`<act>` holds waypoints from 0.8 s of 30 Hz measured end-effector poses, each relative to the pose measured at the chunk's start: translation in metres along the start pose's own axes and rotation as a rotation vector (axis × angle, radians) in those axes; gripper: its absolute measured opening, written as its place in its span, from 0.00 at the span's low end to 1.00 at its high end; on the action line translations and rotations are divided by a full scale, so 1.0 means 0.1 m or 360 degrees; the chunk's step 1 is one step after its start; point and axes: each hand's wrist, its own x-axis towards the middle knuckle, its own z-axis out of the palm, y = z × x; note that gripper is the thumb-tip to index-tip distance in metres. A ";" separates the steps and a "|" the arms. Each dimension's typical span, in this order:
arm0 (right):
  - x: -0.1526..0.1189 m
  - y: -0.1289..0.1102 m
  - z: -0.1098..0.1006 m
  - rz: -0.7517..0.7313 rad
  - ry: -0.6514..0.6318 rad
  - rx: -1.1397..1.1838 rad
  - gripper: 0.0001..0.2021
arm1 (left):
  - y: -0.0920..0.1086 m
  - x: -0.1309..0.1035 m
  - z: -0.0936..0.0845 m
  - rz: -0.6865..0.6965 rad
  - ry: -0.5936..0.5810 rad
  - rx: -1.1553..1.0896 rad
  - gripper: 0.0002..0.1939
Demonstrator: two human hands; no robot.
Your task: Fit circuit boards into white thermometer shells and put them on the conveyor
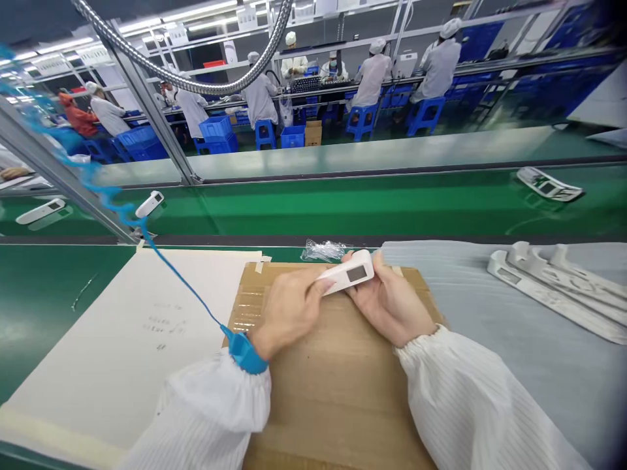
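Note:
Above the far part of a brown cardboard sheet [343, 391], a white handheld device [347, 273] with a small dark screen is held between both hands. My left hand [292, 307] is closed round its left end, with a blue wrist strap [246, 352] at the wrist. My right hand [389, 300] grips the screen end from the right, its thumb at the device's edge and its palm partly turned up. Several white curved plastic parts [558, 287] lie on the grey foam sheet [470, 287] to the right.
Crumpled clear plastic [323, 250] lies beyond the cardboard. A blue coiled cord [183, 281] runs from the strap to the upper left. White paper [112, 346] covers the left side. White devices [149, 204] sit on the green conveyor [343, 209]. People work in the background.

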 end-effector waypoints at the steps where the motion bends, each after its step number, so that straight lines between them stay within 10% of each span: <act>1: 0.01 0.03 -0.01 -0.0018 0.0002 -0.0050 0.13 | -0.01 0.01 -0.03 -0.0132 -0.0018 -0.0173 0.20; 5: 0.05 0.12 -0.07 0.0015 -0.0006 -0.0153 0.12 | -0.22 0.16 -0.28 -0.0596 0.0307 -0.0358 0.17; 14: 0.08 0.10 -0.14 0.0019 -0.0017 -0.0074 0.12 | -0.65 1.21 -1.10 -0.0854 0.0796 0.0228 0.14; 18: 0.05 0.10 -0.11 0.0027 -0.0012 -0.0065 0.12 | -0.74 1.32 -1.08 -0.0856 0.0945 0.0193 0.08; 24: 0.07 0.12 -0.17 0.0010 -0.0115 -0.0113 0.15 | -0.52 0.84 -0.67 -0.0730 0.0889 -0.0076 0.09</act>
